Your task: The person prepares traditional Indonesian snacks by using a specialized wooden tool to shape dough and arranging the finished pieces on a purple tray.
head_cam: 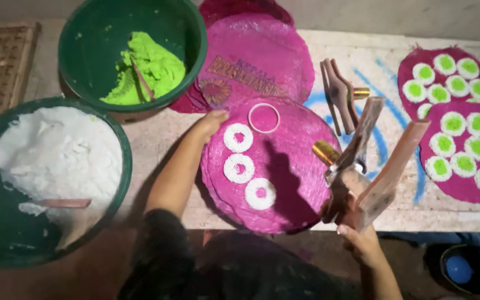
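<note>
The left hand rests on the edge of the pink mat, fingers flat, holding nothing, near three white dough rings. The right hand grips a wooden press; its fingers look closed, though partly hidden. Green bowls of dough sit left.

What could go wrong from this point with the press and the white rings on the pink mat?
The wooden press, gripped low by the right hand, is tilted over the pink mat; it might drip or smear the white dough rings. The left hand rests at the mat's edge and could shift the mat.
</note>
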